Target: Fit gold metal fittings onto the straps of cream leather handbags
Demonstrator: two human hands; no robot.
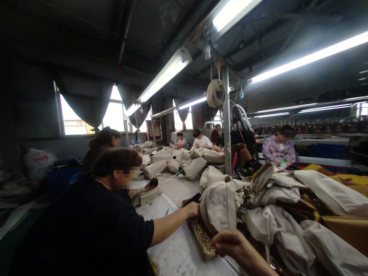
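My right hand (234, 247) reaches in from the lower right, with its fingers curled together at the near end of a small open box (204, 251). Many tiny gold-coloured metal pieces fill the box. Whether anything is pinched between my fingertips is too small to tell. Just behind my hand rises a beige fabric bag (220, 205). A co-worker's hand (193, 210) is at the far end of the box, against the bag's left side. My left hand is out of view.
A co-worker in black (86, 222) sits close on the left. Beige fabric bags (278, 226) are heaped on the right, and more bags (161, 166) cover the table farther back. A metal post (227, 126) stands behind the near bag. White sheeting (178, 255) covers the table in front.
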